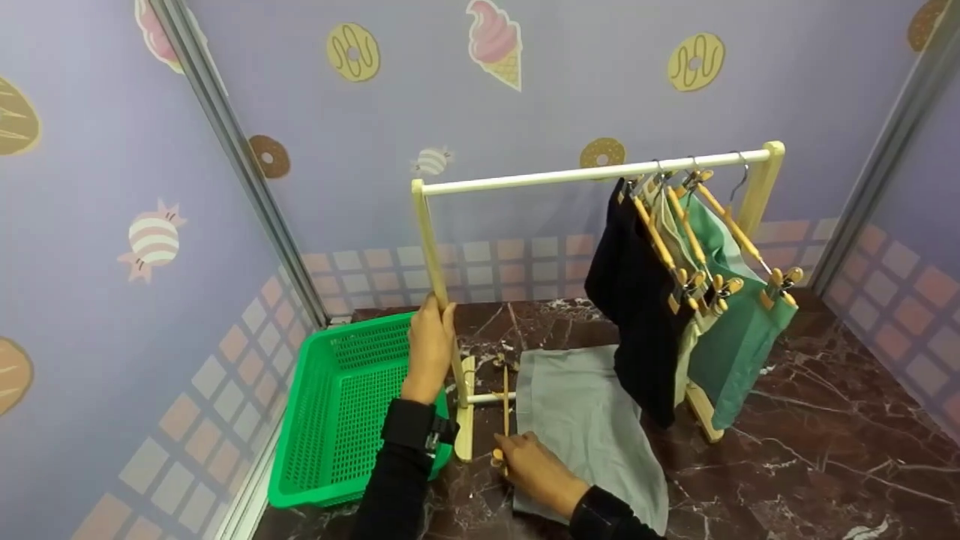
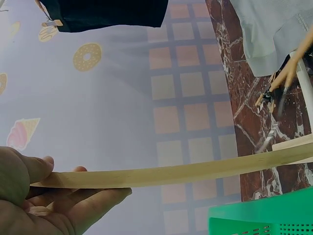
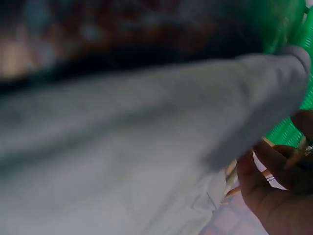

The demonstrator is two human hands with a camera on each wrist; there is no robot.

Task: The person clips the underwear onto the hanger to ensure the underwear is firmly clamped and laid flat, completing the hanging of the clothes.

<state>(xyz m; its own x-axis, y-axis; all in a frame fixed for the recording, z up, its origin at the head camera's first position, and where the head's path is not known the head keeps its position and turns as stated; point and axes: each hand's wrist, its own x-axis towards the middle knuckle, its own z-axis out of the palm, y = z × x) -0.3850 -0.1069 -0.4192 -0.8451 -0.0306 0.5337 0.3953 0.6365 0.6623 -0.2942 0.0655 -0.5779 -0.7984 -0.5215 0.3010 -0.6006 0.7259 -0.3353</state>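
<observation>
My left hand (image 1: 430, 346) grips the left wooden post of a small clothes rack (image 1: 429, 244); the left wrist view shows the thumb and fingers around this post (image 2: 161, 176). Lower down, my right hand (image 1: 541, 472) holds a wooden clip hanger (image 1: 506, 409) by its near end, close to the clip. Beside the hanger, a grey garment (image 1: 581, 420) lies spread on the marble-patterned table. In the right wrist view the grey cloth (image 3: 146, 137) fills much of the picture, blurred, with the fingers at its edge. Whether the hanger's clips touch the cloth, I cannot tell.
Black (image 1: 637, 300), cream and green garments (image 1: 750, 352) hang from clip hangers at the rack's right end. A green plastic basket (image 1: 322, 420) stands left of the rack. The rack's white lower bar (image 1: 487, 398) runs toward the grey garment. Patterned walls enclose the table.
</observation>
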